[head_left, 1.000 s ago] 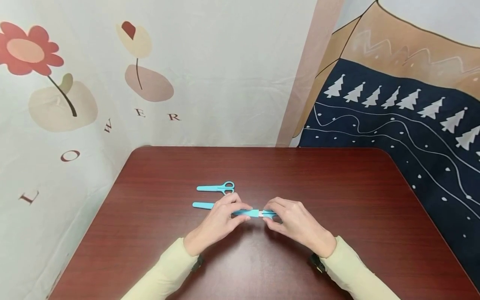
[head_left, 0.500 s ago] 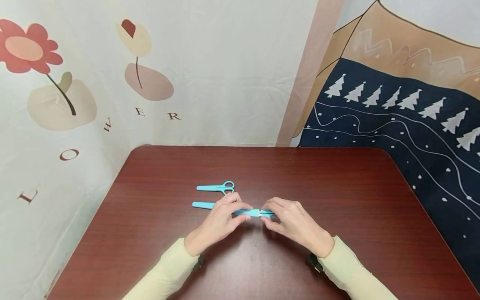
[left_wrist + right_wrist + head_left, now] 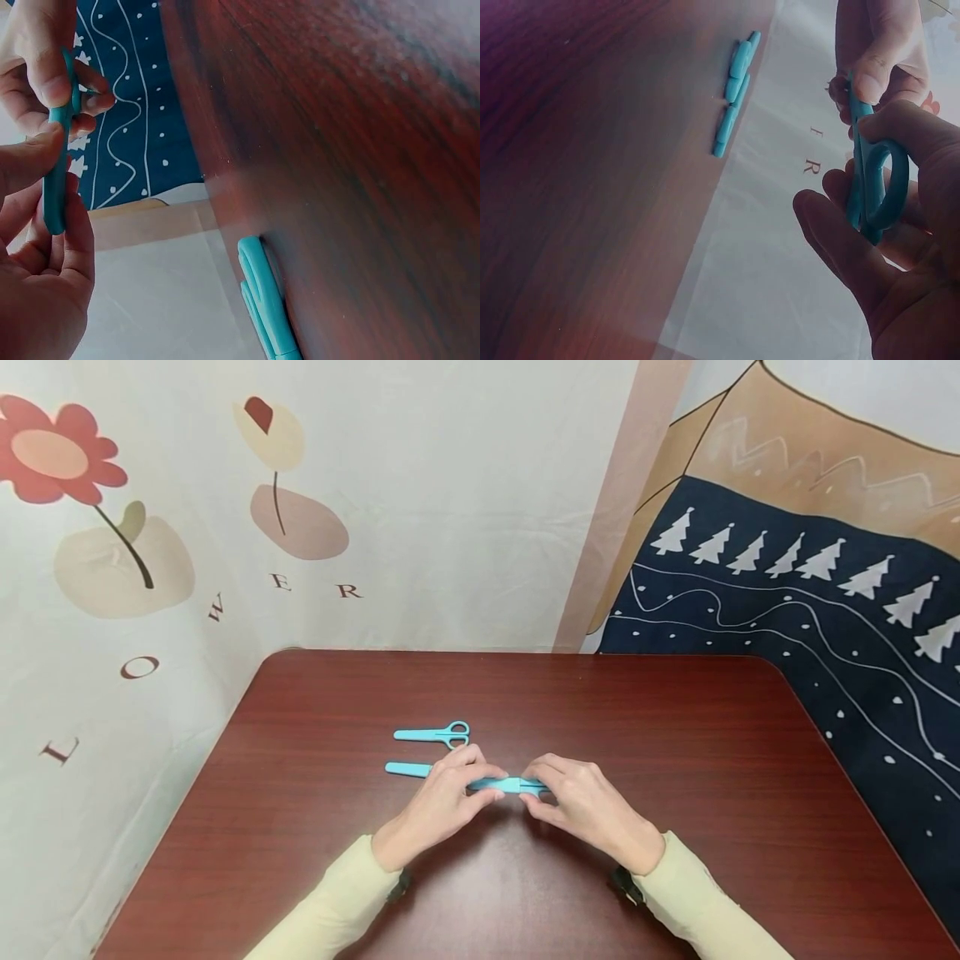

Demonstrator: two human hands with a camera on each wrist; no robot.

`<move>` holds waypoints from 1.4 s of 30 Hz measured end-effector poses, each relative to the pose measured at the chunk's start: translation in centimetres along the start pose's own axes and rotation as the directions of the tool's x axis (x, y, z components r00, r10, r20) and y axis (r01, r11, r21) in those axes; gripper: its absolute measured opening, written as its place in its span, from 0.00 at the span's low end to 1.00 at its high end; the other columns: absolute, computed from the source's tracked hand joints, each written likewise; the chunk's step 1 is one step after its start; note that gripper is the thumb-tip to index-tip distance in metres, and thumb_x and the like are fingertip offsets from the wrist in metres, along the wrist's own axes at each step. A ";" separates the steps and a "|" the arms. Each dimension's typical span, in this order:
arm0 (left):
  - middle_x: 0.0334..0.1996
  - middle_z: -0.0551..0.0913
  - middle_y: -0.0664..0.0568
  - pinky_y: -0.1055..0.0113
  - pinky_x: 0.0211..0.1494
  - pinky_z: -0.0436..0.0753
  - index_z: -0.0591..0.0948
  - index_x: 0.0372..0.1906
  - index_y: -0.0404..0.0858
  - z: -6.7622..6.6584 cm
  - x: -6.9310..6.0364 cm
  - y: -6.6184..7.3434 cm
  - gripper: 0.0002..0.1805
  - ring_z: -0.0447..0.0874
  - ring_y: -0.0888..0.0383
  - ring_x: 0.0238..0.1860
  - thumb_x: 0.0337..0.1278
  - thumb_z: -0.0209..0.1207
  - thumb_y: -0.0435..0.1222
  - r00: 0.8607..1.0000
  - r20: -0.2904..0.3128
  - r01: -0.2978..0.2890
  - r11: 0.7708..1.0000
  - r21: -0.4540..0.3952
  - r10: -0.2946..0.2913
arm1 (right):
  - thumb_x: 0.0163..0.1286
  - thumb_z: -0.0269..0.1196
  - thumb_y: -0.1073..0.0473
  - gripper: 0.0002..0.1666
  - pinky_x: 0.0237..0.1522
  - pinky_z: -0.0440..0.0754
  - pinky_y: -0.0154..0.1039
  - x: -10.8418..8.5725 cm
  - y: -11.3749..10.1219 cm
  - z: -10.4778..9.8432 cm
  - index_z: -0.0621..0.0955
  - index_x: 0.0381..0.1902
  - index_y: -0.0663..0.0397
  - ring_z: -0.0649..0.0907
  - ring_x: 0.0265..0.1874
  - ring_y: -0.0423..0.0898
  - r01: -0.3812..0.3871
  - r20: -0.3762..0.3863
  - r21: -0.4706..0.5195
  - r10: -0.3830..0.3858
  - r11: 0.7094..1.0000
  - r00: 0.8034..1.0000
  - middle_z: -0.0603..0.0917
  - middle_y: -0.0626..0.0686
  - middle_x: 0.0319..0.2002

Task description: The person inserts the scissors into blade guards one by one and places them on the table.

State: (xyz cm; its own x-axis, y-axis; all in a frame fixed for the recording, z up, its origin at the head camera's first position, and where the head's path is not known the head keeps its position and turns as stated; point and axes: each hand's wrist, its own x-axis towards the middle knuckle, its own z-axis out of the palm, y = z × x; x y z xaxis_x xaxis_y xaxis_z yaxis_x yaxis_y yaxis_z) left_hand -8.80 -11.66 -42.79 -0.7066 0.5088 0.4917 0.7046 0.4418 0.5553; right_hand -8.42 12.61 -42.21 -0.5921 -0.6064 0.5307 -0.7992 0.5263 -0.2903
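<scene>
Just above the table, my left hand pinches the light-blue sheath of a pair of scissors between thumb and fingers. My right hand grips the blue handles of those scissors, and one finger loop shows in the right wrist view. No bare blade shows in the head view, where the sheath's mouth meets the handles. Left of my hands lies a second blue sheathed item, its right part hidden behind the left hand. Beyond it rests a pair of sheathed blue scissors.
The dark red-brown wooden table spreads around both hands. A pale cloth with flower prints hangs behind it. At the right hangs a navy cloth with white trees.
The right hand has moved slightly left, pushing the scissors into the sheath. The strip of bare blade between sheath and handles has disappeared. The left hand has stayed nearly still.
</scene>
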 end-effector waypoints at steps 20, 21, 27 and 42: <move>0.39 0.81 0.59 0.67 0.44 0.77 0.90 0.43 0.44 0.2 -0.9 -0.3 0.09 0.76 0.59 0.41 0.57 0.74 0.35 0.993 0.115 -0.012 0.991 0.132 -0.004 | 0.60 0.78 0.55 0.13 0.26 0.78 0.30 -0.2 0.1 1.1 0.85 0.39 0.49 0.76 0.26 0.35 -0.017 0.073 -0.084 0.023 0.996 0.997 0.82 0.42 0.35; 0.39 0.81 0.59 0.67 0.43 0.77 0.90 0.43 0.43 0.2 -0.9 -0.4 0.09 0.76 0.59 0.40 0.57 0.74 0.34 0.994 0.113 -0.016 0.991 0.133 0.001 | 0.60 0.78 0.55 0.14 0.26 0.77 0.29 -0.2 0.1 1.1 0.85 0.40 0.49 0.76 0.26 0.35 -0.022 0.079 -0.078 0.029 0.997 0.996 0.82 0.42 0.35; 0.38 0.81 0.57 0.67 0.42 0.79 0.89 0.43 0.40 0.0 -1.3 -0.7 0.11 0.76 0.58 0.40 0.54 0.75 0.33 0.997 0.079 -0.022 0.990 0.138 0.011 | 0.66 0.74 0.44 0.24 0.30 0.81 0.32 -0.3 0.1 0.7 0.84 0.52 0.51 0.79 0.27 0.34 -0.109 0.136 -0.017 0.110 0.994 0.985 0.86 0.45 0.43; 0.40 0.84 0.59 0.67 0.38 0.76 0.90 0.42 0.41 -3.2 -3.6 -2.1 0.15 0.75 0.60 0.37 0.46 0.78 0.30 0.997 0.023 0.067 0.981 0.182 -0.073 | 0.69 0.69 0.38 0.35 0.49 0.86 0.52 -2.0 2.2 -3.6 0.80 0.67 0.48 0.85 0.57 0.47 -0.302 0.066 -0.087 0.308 0.949 0.949 0.84 0.49 0.61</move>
State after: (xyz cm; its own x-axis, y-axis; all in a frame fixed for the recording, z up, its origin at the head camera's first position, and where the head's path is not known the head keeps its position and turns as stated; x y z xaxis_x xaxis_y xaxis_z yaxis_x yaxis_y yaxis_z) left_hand -7.96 -16.80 -43.63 -0.7543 0.4922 0.4344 0.6555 0.6020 0.4561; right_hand -8.59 17.15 -41.07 -0.8149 -0.4529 0.3618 -0.5710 0.7348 -0.3662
